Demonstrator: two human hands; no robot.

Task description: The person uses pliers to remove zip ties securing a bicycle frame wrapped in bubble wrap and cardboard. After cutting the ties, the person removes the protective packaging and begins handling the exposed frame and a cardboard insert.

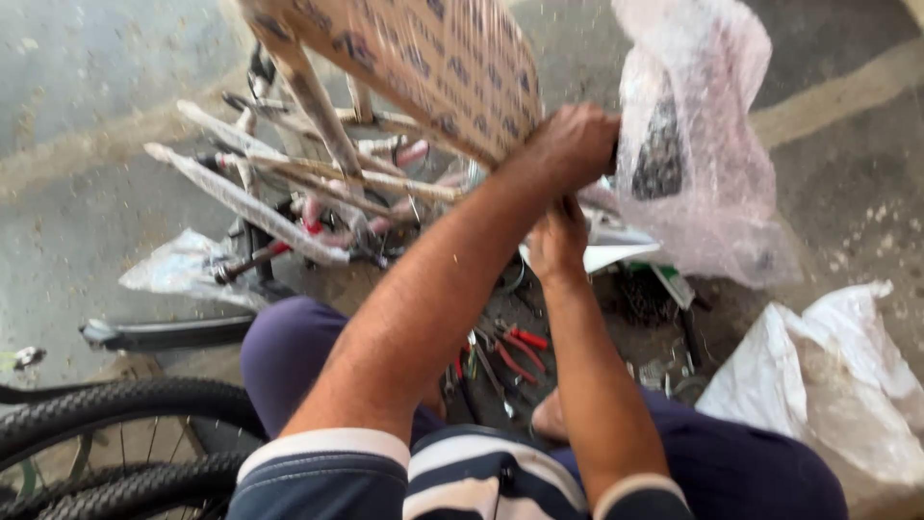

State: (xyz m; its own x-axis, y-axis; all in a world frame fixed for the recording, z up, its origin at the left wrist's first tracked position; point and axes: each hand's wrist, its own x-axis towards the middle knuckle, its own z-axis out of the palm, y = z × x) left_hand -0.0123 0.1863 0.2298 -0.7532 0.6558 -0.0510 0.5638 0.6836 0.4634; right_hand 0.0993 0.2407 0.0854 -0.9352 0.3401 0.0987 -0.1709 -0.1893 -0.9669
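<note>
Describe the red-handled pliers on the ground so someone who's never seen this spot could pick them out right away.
Start at the wrapped bicycle frame lying on the concrete floor, then come down between the person's two forearms to the dark patch of ground by their knees. There, among a scatter of grey metal tools, lie the pliers. Their bright red handles set them apart from the dull tools around them.

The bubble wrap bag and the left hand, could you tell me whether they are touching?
Touching. The head view shows the left hand closed against the edge of the bubble wrap bag, with no gap between them.
</note>
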